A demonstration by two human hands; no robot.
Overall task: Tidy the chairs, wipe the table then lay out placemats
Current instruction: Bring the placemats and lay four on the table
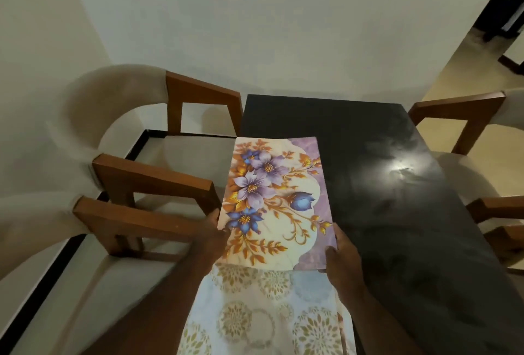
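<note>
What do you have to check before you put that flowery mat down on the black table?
1. Grip: left hand and right hand each hold a near corner of the rectangular purple-and-gold flowered placemat: ok.
2. Landing spot on the glossy black table free of things: ok.
3. Table wiped clean: cannot tell; hazy streaks show around the glare.
4. The cream chair's brown wooden arm clear of the mat: ok, a small gap shows.
5. Mat already lying flat: cannot tell.
</note>
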